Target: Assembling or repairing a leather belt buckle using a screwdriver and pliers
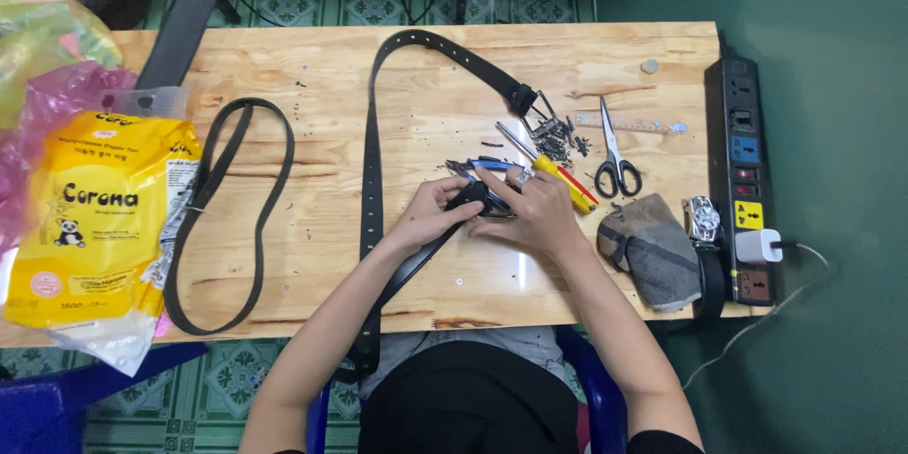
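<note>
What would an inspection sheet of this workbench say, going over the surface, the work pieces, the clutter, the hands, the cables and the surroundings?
Surface: pale wooden table, specked with small dark scraps.
Job's things: long black belt looped across the table, one end held at the hands.
Clutter: second dark strap, scissors, yellow-handled screwdriver, grey cloth pouch, wristwatch, yellow paper pack, small metal parts.
Hands: left hand and right hand both grip the belt end.
Cables: power strip with white charger plugged in.
Surroundings: green patterned floor tiles, blue chair.
</note>
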